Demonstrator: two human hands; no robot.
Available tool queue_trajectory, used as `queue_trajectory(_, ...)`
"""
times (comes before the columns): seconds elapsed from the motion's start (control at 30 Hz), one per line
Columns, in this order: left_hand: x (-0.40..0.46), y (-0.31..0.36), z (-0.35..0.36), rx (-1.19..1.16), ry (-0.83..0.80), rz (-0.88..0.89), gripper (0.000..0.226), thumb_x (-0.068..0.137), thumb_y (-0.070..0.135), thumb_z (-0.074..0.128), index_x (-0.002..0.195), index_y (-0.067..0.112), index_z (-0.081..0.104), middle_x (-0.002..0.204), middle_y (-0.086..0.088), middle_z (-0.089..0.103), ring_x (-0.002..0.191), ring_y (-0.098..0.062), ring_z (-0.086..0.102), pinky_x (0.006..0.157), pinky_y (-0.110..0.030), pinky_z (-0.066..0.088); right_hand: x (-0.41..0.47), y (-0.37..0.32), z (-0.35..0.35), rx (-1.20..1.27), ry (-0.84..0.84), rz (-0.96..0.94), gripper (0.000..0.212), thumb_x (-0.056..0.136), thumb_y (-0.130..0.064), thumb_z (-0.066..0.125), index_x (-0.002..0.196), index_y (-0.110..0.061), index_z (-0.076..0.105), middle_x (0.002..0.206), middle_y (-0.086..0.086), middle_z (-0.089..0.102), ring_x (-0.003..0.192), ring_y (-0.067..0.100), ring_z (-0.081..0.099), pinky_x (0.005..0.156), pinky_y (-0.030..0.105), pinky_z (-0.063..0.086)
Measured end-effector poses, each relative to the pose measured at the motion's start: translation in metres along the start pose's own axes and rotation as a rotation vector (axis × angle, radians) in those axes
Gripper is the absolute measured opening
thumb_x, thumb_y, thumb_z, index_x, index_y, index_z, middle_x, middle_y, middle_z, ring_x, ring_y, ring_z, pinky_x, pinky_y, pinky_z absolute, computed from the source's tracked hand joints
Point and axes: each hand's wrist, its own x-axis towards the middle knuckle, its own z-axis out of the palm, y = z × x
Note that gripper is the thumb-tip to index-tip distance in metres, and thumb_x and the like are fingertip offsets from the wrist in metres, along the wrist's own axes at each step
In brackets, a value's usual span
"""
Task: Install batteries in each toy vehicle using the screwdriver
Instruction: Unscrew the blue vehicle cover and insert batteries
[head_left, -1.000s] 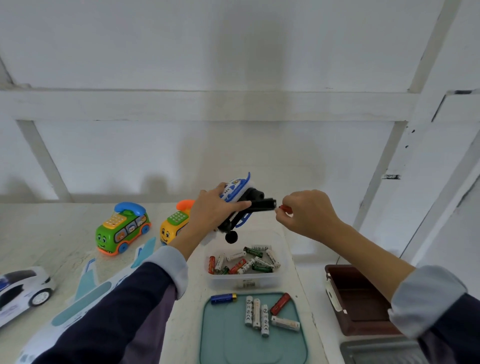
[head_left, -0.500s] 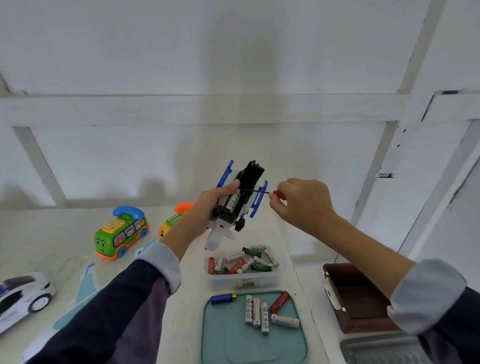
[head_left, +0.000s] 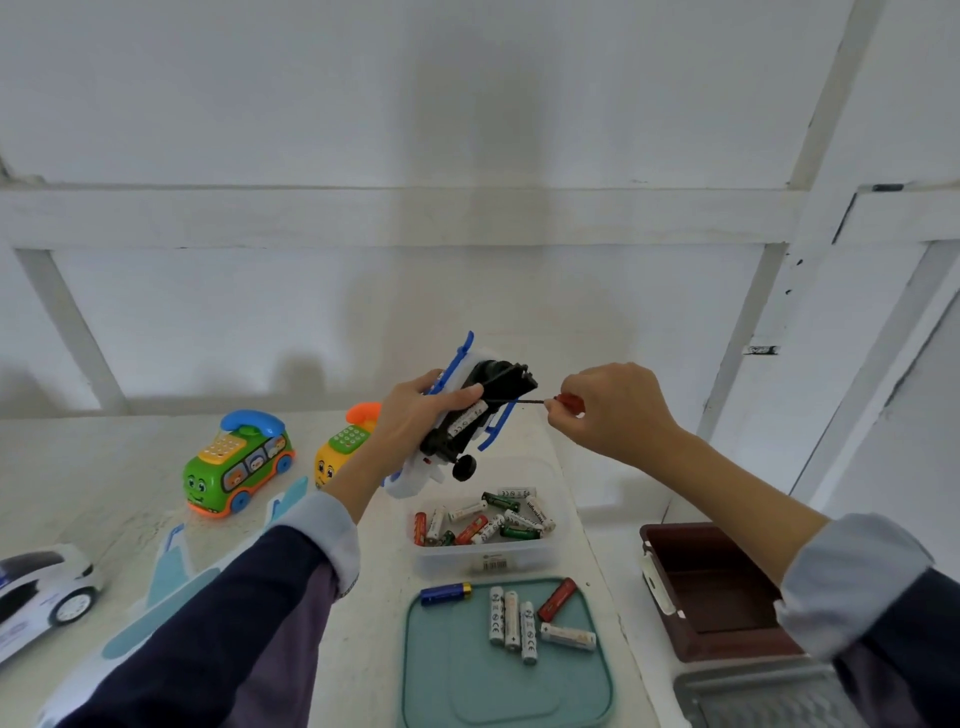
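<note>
Since half a second ago not much shifts: toy helicopter stays belly-up in the air, tipped about the same, and the screwdriver tip sits deeper against the black underside; a second back the toy was still rolled on its side. Left hand wraps the body, thumb across the battery bay where a white battery shows. Right hand pinches the red screwdriver handle between thumb and fingertips, shaft running level to the left into the black cover area. Can't tell if the tip is actually seated in a screw head, too small. Cover looks off or loose, so my read is either the last screw or prying a cell. To do it well: keep the shaft square to the screw, push along the axis before turning, brace the toy harder with the left thumb so it doesn't twist, and watch the blue skid the shaft crosses, since it could snag. Doing this over the clear tub is smart, a dropped screw lands somewhere findable. Spare batteries lie on the teal tray below. Green bus toy, yellow bus toy and white car wait on the table to the left, apparently not yet handled.
</note>
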Motion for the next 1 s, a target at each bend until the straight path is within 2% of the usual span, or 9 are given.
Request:
queue_trajectory(0.17, 0.000, 0.001, 0.002, 0.301, 0.065, 0.086, 0.027, 0.079, 0.044, 0.074, 0.095, 0.035, 0.054, 0.082, 0.015, 0.060, 0.077, -0.015, 0.061, 0.073, -0.028, 0.050, -0.008, 0.007, 0.008, -0.053, -0.080, -0.033, 0.034, 0.064, -0.027, 0.058, 0.038, -0.015, 0.040, 0.033, -0.001, 0.040, 0.035, 0.014, 0.019, 0.043, 0.012, 0.013)
queue_trajectory(0.23, 0.002, -0.001, 0.003, 0.451, 0.089, 0.141, 0.049, 0.069, 0.065, 0.068, 0.101, 0.030, 0.056, 0.083, 0.007, 0.062, 0.075, -0.016, 0.061, 0.067, -0.027, 0.050, -0.013, 0.007, 0.010, -0.081, -0.112, -0.043, 0.034, 0.063, -0.027, 0.058, 0.038, -0.017, 0.037, 0.032, -0.001, 0.038, 0.035, 0.013, 0.017, 0.043, 0.012, 0.010)
queue_trajectory(0.3, 0.005, -0.004, 0.006, 0.622, 0.127, 0.127, 0.075, 0.063, 0.077, 0.061, 0.120, 0.030, 0.053, 0.098, -0.006, 0.059, 0.088, -0.025, 0.062, 0.075, -0.034, 0.054, -0.017, 0.007, 0.012, -0.104, -0.146, -0.050, 0.034, 0.061, -0.028, 0.057, 0.038, -0.018, 0.035, 0.032, -0.003, 0.031, 0.035, 0.012, 0.016, 0.044, 0.011, 0.006)
queue_trajectory(0.4, 0.006, -0.006, 0.012, 0.834, 0.179, 0.083, 0.088, 0.072, 0.072, 0.061, 0.145, 0.029, 0.034, 0.117, -0.013, 0.044, 0.101, -0.032, 0.057, 0.085, -0.038, 0.052, -0.023, 0.006, 0.016, -0.114, -0.184, -0.067, 0.035, 0.061, -0.029, 0.057, 0.039, -0.018, 0.032, 0.036, -0.008, 0.021, 0.034, 0.012, 0.014, 0.044, 0.011, 0.004)
queue_trajectory(0.5, 0.006, -0.005, 0.016, 0.897, 0.192, 0.085, 0.091, 0.073, 0.073, 0.059, 0.147, 0.028, 0.031, 0.118, -0.013, 0.042, 0.101, -0.032, 0.057, 0.083, -0.038, 0.053, -0.027, 0.005, 0.018, -0.126, -0.165, -0.052, 0.036, 0.062, -0.028, 0.057, 0.039, -0.018, 0.032, 0.036, -0.007, 0.022, 0.034, 0.012, 0.014, 0.043, 0.011, 0.004)
queue_trajectory(0.6, 0.007, -0.003, 0.012, 0.714, 0.151, 0.062, 0.077, 0.073, 0.068, 0.066, 0.135, 0.027, 0.046, 0.107, -0.010, 0.054, 0.096, -0.030, 0.059, 0.085, -0.041, 0.053, -0.027, 0.002, 0.018, -0.068, -0.094, -0.010, 0.033, 0.067, -0.027, 0.059, 0.040, -0.015, 0.043, 0.035, -0.005, 0.037, 0.032, 0.013, 0.021, 0.041, 0.012, 0.011)
queue_trajectory(0.67, 0.004, 0.003, 0.010, 0.389, 0.108, 0.028, 0.047, 0.075, 0.053, 0.074, 0.109, 0.024, 0.058, 0.090, -0.001, 0.065, 0.086, -0.026, 0.065, 0.084, -0.041, 0.056, -0.023, 0.000, 0.015, -0.037, -0.019, 0.001, 0.031, 0.070, -0.026, 0.060, 0.043, -0.014, 0.050, 0.037, -0.004, 0.041, 0.031, 0.013, 0.025, 0.040, 0.012, 0.013)
queue_trajectory(0.77, 0.004, 0.011, 0.007, -0.064, 0.053, -0.133, 0.030, 0.075, 0.031, 0.079, 0.090, 0.007, 0.068, 0.074, -0.006, 0.073, 0.067, -0.024, 0.070, 0.075, -0.039, 0.059, -0.012, -0.007, 0.005, -0.033, 0.062, -0.002, 0.029, 0.072, -0.025, 0.060, 0.046, -0.014, 0.054, 0.039, -0.004, 0.043, 0.032, 0.012, 0.027, 0.042, 0.010, 0.011)
queue_trajectory(1.0, 0.004, 0.020, 0.008, -0.199, -0.001, -0.218, 0.061, 0.066, 0.036, 0.083, 0.109, -0.005, 0.067, 0.099, -0.021, 0.072, 0.085, -0.035, 0.068, 0.083, -0.046, 0.057, 0.006, -0.014, -0.007, -0.085, 0.024, -0.003, 0.032, 0.072, -0.022, 0.058, 0.043, -0.011, 0.050, 0.038, -0.005, 0.031, 0.032, 0.012, 0.019, 0.041, 0.012, 0.015)
